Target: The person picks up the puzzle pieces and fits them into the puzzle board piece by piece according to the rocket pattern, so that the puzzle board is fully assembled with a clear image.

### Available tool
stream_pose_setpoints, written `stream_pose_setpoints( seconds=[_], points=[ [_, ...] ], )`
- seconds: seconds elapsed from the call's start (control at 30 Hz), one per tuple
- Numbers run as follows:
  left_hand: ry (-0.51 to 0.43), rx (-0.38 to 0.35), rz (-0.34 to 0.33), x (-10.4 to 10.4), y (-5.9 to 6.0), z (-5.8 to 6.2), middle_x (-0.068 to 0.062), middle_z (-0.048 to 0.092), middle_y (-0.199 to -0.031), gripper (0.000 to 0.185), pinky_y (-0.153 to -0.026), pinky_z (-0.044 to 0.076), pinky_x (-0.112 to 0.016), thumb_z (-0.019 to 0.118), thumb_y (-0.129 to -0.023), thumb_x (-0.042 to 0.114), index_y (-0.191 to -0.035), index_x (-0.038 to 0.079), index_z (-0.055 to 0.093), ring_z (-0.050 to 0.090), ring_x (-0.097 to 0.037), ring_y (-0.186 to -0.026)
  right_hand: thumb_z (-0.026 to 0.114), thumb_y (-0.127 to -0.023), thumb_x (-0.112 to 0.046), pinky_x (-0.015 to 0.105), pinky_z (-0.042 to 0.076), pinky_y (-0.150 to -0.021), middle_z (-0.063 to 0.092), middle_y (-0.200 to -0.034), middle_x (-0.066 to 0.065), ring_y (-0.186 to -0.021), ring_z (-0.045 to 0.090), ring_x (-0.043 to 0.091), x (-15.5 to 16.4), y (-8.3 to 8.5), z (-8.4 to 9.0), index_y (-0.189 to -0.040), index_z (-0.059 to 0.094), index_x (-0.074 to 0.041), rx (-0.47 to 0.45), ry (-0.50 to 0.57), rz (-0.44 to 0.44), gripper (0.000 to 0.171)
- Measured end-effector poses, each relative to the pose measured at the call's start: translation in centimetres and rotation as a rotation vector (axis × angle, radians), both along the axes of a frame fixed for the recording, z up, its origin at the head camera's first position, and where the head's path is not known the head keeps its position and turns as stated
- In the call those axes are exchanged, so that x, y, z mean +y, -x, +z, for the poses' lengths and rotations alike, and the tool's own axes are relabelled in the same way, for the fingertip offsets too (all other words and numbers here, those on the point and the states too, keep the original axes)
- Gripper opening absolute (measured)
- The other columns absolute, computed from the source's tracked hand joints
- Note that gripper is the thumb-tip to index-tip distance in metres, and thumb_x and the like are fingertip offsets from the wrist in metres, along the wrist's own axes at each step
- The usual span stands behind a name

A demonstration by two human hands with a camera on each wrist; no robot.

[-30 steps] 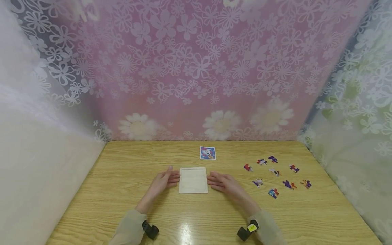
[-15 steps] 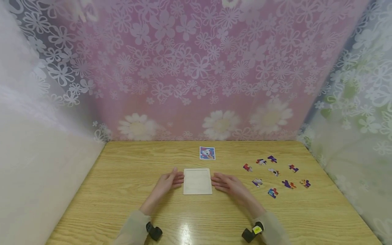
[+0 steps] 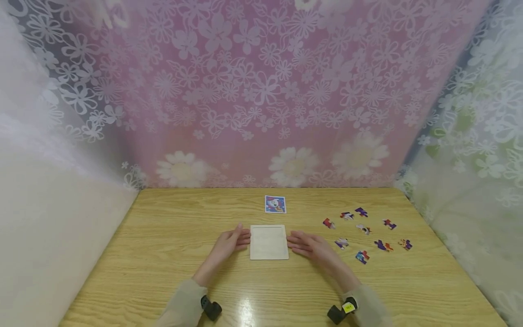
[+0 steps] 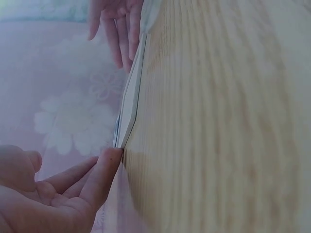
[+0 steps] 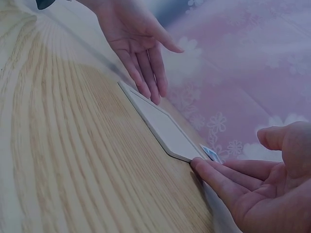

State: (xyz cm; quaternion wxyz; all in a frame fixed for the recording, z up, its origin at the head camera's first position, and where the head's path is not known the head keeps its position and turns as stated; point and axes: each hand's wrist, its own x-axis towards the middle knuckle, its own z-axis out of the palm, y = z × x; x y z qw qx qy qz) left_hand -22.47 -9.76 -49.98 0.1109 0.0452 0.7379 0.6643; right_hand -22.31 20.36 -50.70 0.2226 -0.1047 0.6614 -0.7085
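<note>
A pale square puzzle tray [image 3: 269, 242] with a raised rim lies flat on the wooden table, its inside bare. At its left edge rests my left hand [image 3: 228, 244], fingers extended and fingertips touching the side, thumb pointing up. On the opposite side my right hand [image 3: 313, 247] lies with straight fingers close against the right edge. The right wrist view shows the right fingertips [image 5: 198, 164] meeting the tray's corner. Neither hand curls round the tray.
Behind the tray lies a small picture card [image 3: 275, 204] with a cartoon figure. Several loose jigsaw pieces [image 3: 362, 257] are scattered on the table's right side. A flowered curtain [image 3: 261, 113] closes off the back.
Both hands and the tray between them have slid to the right across the table. The card and the jigsaw pieces stay where they were.
</note>
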Motion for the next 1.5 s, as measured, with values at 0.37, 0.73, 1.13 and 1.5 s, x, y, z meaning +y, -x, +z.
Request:
stream_pose_setpoints(
  seconds=[0.37,0.73,1.13,1.5],
  points=[
    [-0.013,-0.014,-0.023,1.4,0.1,0.2,-0.036,0.061,-0.127,0.059,-0.097,0.056,-0.043,0.034,-0.113,0.031,-0.131,-0.022,0.053,0.063,-0.044,-0.119,0.031,-0.114,-0.026,0.032,0.049,-0.106,0.036,-0.15,0.037,-0.131,0.057,0.029,1.5,-0.4,0.1,-0.15,0.025,0.02,0.01,0.007,0.008,0.059],
    [-0.017,0.012,-0.058,2.1,-0.1,0.1,-0.036,0.06,-0.129,0.066,-0.096,0.057,-0.043,0.036,-0.111,0.039,-0.131,-0.022,0.053,0.064,-0.044,-0.118,0.032,-0.113,-0.028,0.032,0.049,-0.107,0.037,-0.153,0.034,-0.136,0.052,0.034,2.4,-0.9,0.3,-0.153,0.024,0.016,-0.013,-0.023,0.01,0.059],
    [-0.001,0.005,-0.066,2.6,-0.4,-0.2,-0.034,0.062,-0.128,0.06,-0.095,0.057,-0.042,0.033,-0.113,0.033,-0.131,-0.02,0.054,0.065,-0.042,-0.117,0.031,-0.113,-0.03,0.032,0.051,-0.104,0.035,-0.153,0.034,-0.134,0.055,0.029,3.2,-1.1,0.2,-0.153,0.021,0.016,-0.01,-0.027,0.023,0.062],
    [0.09,0.082,-0.019,1.8,-0.2,-0.1,-0.029,0.066,-0.124,0.053,-0.094,0.058,-0.038,0.042,-0.111,0.032,-0.129,-0.014,0.059,0.067,-0.038,-0.114,0.028,-0.114,-0.031,0.035,0.051,-0.104,0.038,-0.152,0.036,-0.134,0.051,0.041,5.0,-0.5,1.2,-0.153,0.025,0.015,0.124,-0.153,0.018,0.06]
  ],
)
